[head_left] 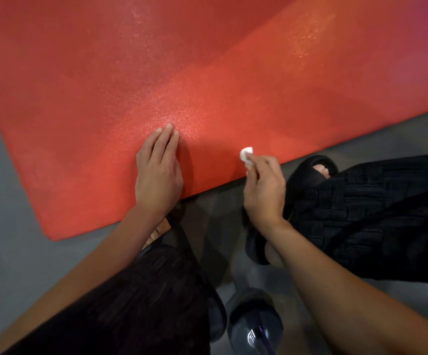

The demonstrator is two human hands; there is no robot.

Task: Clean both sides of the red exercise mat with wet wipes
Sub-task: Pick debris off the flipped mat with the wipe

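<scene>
The red exercise mat point(207, 73) lies flat on the grey floor and fills the upper part of the view, with a damp sheen near its middle. My left hand point(157, 170) rests flat on the mat near its front edge, fingers straight and together. My right hand point(264, 190) is at the mat's front edge and pinches a small crumpled white wet wipe point(246, 154) that touches the mat surface.
Grey floor point(7, 252) surrounds the mat at left and front. My legs in black trousers point(374, 221) and black slippers point(312, 167) crouch at the mat's edge. A dark dumbbell-like object point(255, 321) stands on the floor between my feet.
</scene>
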